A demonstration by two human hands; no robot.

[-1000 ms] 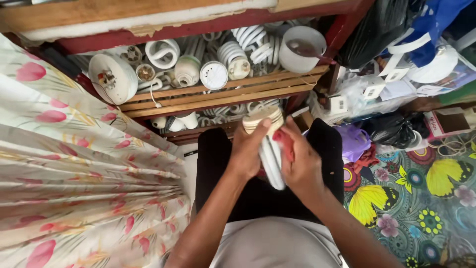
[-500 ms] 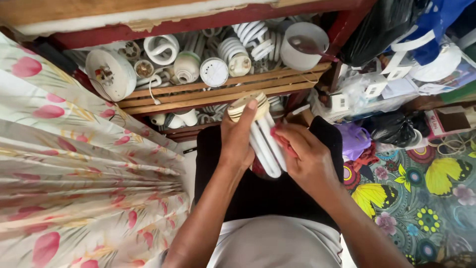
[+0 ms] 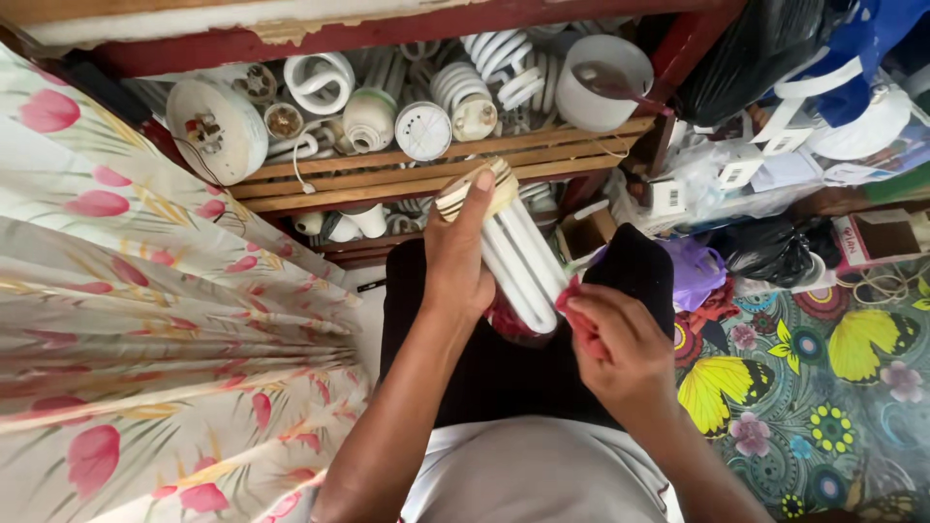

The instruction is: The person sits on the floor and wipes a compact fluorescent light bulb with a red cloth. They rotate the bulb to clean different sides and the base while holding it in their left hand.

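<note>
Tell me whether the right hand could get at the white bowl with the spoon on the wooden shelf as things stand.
Probably yes, once freed: the right hand is busy holding a red cloth against the lamp tubes. The white bowl sits open on the shelf's right end, nothing blocking it.

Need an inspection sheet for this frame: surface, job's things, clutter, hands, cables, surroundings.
Surface: no table; work is over the lap, dark cloth.
Job's things: white tube lamp, red rag against its tubes.
Clutter: wooden rack packed with old lamps and lamp bases; white bowl.
Hands: left hand in a grip on the lamp; right hand holds the rag.
Cables: thin wires on the rack's left side.
Surroundings: floral curtain, butterfly mat, bags.
</note>
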